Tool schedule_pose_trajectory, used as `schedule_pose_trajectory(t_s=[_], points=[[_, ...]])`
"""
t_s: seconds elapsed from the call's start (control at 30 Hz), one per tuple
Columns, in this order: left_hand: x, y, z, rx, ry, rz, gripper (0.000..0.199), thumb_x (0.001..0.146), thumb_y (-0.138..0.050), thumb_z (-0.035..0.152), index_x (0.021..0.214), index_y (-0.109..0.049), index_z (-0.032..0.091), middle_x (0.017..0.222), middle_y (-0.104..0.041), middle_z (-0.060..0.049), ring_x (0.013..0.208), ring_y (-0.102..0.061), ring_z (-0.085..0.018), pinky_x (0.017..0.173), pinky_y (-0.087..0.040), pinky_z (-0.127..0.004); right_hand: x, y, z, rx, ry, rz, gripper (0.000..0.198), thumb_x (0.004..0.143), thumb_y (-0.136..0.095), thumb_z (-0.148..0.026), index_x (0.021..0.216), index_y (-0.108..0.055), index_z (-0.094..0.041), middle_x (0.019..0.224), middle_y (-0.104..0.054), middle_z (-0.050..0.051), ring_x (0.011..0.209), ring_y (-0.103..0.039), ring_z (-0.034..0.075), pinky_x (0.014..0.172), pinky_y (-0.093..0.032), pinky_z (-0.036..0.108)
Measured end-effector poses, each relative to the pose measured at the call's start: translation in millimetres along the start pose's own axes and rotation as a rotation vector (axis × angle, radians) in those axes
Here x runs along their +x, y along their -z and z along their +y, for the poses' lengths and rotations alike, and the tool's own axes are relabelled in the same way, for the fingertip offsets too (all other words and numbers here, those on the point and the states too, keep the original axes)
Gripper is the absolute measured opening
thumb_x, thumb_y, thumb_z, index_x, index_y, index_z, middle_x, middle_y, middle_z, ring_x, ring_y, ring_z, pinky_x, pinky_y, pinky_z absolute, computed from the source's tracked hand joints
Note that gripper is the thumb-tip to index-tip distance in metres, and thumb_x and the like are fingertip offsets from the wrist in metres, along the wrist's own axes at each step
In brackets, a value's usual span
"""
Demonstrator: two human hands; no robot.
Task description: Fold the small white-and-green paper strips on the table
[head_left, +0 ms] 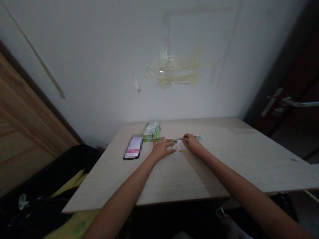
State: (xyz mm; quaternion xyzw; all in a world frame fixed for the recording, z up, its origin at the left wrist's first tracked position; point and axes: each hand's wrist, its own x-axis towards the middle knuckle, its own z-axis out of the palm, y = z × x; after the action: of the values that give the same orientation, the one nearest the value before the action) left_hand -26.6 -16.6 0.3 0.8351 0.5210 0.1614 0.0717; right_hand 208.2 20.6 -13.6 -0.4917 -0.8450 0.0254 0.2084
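A small flat printed sheet (pixel 179 146), white with an orange edge and some green, lies on the table between my hands. Whether it is a leaflet or a packet I cannot tell. My left hand (pixel 161 148) rests with fingers spread, their tips on the sheet's left side. My right hand (pixel 192 143) is closed, fingers pinched together at the sheet's upper right edge. Just beyond my right hand a narrow pale green and white strip (pixel 199 136) lies flat. A stack of green and white packets (pixel 151 130) sits behind and left of my left hand.
A phone (pixel 134 146) with a blurred-out screen lies left of the stack on the pale wooden table (pixel 174 181). The wall (pixel 104 66) with old tape (pixel 174 71) rises behind. A dark door with a metal handle (pixel 299 103) stands right; dark bags (pixel 82 156) are at left.
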Motion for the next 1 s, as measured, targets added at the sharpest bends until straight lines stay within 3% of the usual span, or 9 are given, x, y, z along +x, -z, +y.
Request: schedule_pose_trajectory(t_s=[0.17,0.4,0.67,1.0], points=[[-1.4,4.2,4.0,0.009,0.020,-0.009,0.044,0.085,-0.058,0.064,0.125,-0.065,0.045,0.144,-0.055,0.003,0.141,-0.034,-0.036,0.116,-0.003,-0.070,-0.9,-5.3,2.0,-0.027,-0.005,0.005,0.031,0.096,-0.050,-0.021,0.118,-0.071,-0.016,0.116,-0.063,0.013,0.107,-0.054,0.022,0.101,-0.040,0.032],[-2.6,-0.2,2.0,0.029,0.004,0.020,0.042,0.087,-0.055,0.064,0.125,-0.064,0.047,0.143,-0.056,0.005,0.141,-0.034,-0.035,0.115,0.000,-0.072,-5.9,-6.7,4.6,0.103,-0.025,0.059,0.032,0.095,-0.052,-0.023,0.121,-0.069,-0.015,0.118,-0.062,0.014,0.111,-0.054,0.023,0.102,-0.041,0.035],[-1.7,-1.2,1.8,0.035,-0.001,0.013,0.044,0.086,-0.058,0.063,0.126,-0.064,0.045,0.143,-0.056,0.003,0.139,-0.036,-0.035,0.116,-0.006,-0.070,-3.6,-5.2,4.2,0.197,-0.059,0.104,0.022,0.091,-0.060,-0.025,0.104,-0.075,-0.015,0.109,-0.065,0.012,0.107,-0.057,0.023,0.100,-0.043,0.036],[-2.7,6.1,5.2,0.014,0.028,-0.001,0.043,0.084,-0.059,0.064,0.123,-0.065,0.045,0.143,-0.057,0.004,0.139,-0.037,-0.035,0.116,-0.001,-0.070,1.9,-4.8,14.0,0.247,-0.062,0.046,0.026,0.084,-0.066,-0.022,0.107,-0.075,-0.013,0.113,-0.064,0.014,0.105,-0.060,0.022,0.101,-0.044,0.034]])
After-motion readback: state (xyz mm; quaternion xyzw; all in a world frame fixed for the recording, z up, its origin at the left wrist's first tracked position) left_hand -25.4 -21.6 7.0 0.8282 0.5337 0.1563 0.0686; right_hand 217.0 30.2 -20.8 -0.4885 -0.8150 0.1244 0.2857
